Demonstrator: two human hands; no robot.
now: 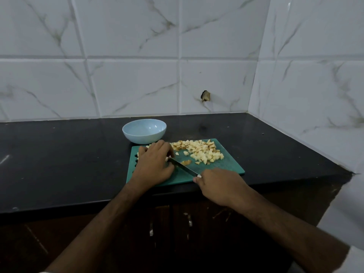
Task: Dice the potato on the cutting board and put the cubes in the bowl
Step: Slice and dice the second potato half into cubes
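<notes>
A green cutting board [226, 166] lies on the black counter. A pile of pale potato cubes [202, 151] covers its far right part. My left hand [153, 164] rests curled over a remaining piece of potato at the board's left side; most of that piece is hidden under the fingers. My right hand [218, 184] grips the handle of a knife [183, 167], whose blade points up-left toward my left fingertips. A small slice [186, 162] lies beside the blade. The light blue bowl [144, 131] stands just behind the board, with nothing visible inside.
The black counter [59, 158] stretches left and right of the board, ending at a white tiled wall behind and a tiled corner wall on the right. Dark cabinet doors [177, 223] lie below the counter's front edge.
</notes>
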